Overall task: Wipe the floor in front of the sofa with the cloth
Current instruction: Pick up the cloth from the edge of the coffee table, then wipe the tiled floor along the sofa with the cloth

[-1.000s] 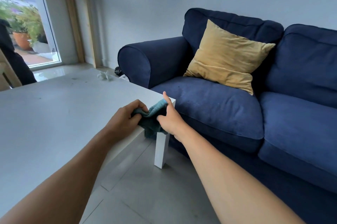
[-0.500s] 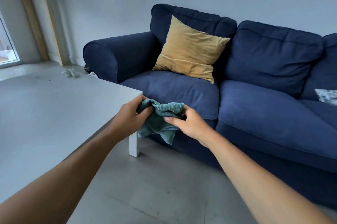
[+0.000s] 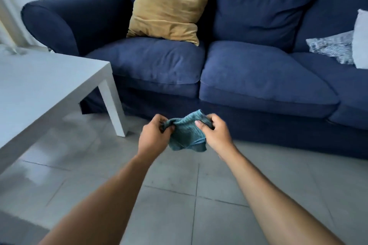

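Sofa (image 3: 249, 77): navy, spanning upper frame edge to edge; now square-on and larger than a moment ago, when seen at an angle past the table.

Floor (image 3: 179, 205): grey tiles, lower half of frame; bare strip before the sofa base now open to view at centre. Not yet touched by the cloth.

Table (image 3: 43, 89): white, left of frame, one leg standing on the tiles near the sofa front. Formerly under the hands; now well apart to their left.

Cushion (image 3: 167, 5): mustard, propped upright against the sofa back, upper centre.

Patterned cushion (image 3: 332, 47): right edge, lying on the seat beside a pale one.

Left hand (image 3: 154, 137): centre frame, closed, pinching the cloth's left edge.

Right hand (image 3: 216, 135): just beside, closed, pinching the right edge.

Cloth (image 3: 187, 135): teal, bunched, strung between both hands, hanging in the air above the tiles, before the sofa base. Shifted from the table corner to this spot, lower in frame.

Reading: approach done, wiping not begun; cloth probably being spread or refolded before going down.

Containers: none in view.
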